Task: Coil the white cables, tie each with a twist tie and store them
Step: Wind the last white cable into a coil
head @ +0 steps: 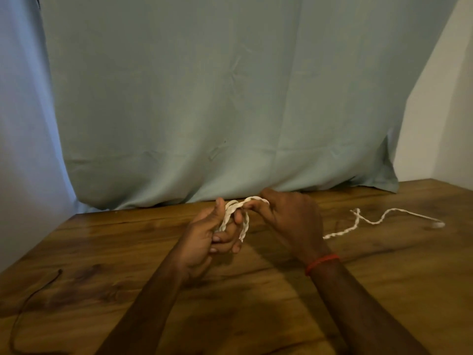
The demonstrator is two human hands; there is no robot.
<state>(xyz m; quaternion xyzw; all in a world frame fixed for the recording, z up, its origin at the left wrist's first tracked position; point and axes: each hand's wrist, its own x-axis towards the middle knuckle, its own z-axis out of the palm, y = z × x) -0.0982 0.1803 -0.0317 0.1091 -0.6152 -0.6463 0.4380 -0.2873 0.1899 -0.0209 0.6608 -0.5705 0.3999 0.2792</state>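
Note:
A white twisted cable (244, 224) is partly wound into small loops just above the middle of the table. My left hand (212, 231) grips the loops, thumb up beside them. My right hand (291, 219) pinches the strand at the top of the coil. The loose tail of the cable (373, 221) trails right across the table from behind my right hand and ends near the right edge. A thin dark tie or cord (28, 298) lies on the table at the far left, apart from both hands.
The wooden table (256, 303) spans the lower half of the view. A pale green cloth (230, 98) hangs behind it down to the table's back edge. A white wall (440, 111) stands at the right. A red band (321, 262) circles my right wrist.

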